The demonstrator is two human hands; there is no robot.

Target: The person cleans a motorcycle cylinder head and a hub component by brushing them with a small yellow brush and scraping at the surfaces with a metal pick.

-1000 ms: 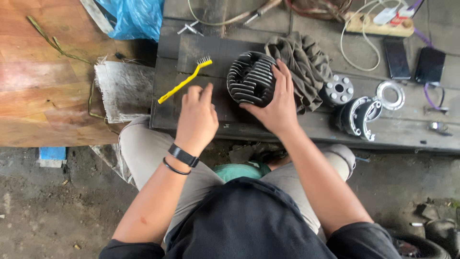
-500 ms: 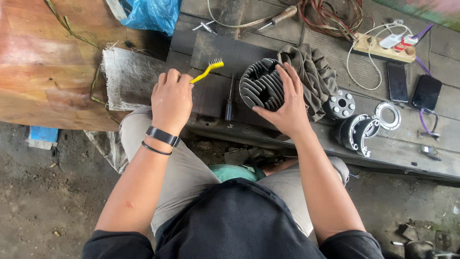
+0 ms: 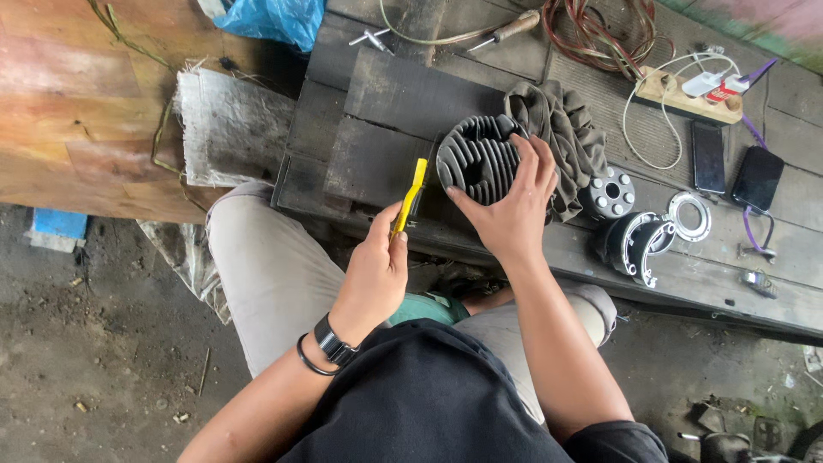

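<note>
I have my right hand [image 3: 513, 214] spread over the near side of the finned engine part [image 3: 478, 159], fingers wrapped on its rim, so it stands tipped on edge on the dark table [image 3: 386, 111] and cannot roll while I work on it. My left hand [image 3: 375, 279] is pinched around the handle of the yellow brush [image 3: 410, 197], held upright with its head just beside the part's left edge; I cannot see the bristles from here. The part is round, dull grey and sooty, with rows of thin parallel fins across its face. A crumpled brown rag [image 3: 561, 137] lies touching it behind, and brake parts [image 3: 639, 240] sit off to the right.
</note>
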